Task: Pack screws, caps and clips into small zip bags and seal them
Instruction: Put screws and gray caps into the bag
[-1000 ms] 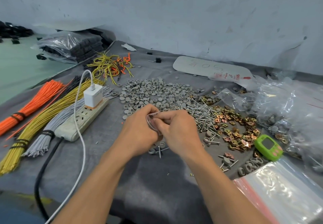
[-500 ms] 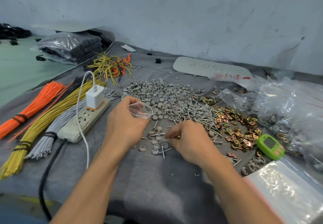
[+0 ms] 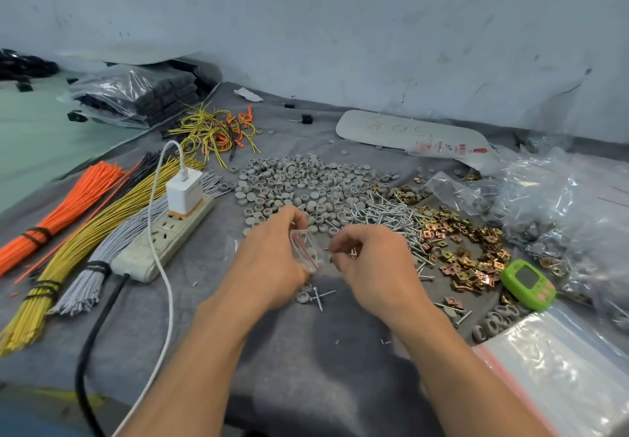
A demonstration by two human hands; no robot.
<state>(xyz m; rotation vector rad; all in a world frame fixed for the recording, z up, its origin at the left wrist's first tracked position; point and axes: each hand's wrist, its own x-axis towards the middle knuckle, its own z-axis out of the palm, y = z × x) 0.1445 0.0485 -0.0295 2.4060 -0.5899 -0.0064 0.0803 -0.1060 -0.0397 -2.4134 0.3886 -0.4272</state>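
Head view shows the left hand gripping a small zip bag above the cloth, just before the caps, apparently so the right hand, pinching a few screws, can feed them in.

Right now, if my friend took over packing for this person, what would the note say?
Left hand holds the small zip bag, with its mouth turned toward the right hand.
Right hand pinches what look like small screws beside the bag.
Grey caps, screw pile and brass clips lie in heaps behind the hands. Loose caps and screws lie between the wrists.
Done: a bag is in hand and looks unsealed. What is inside it cannot be told.
Left: drop the parts in, then press the strip shut.
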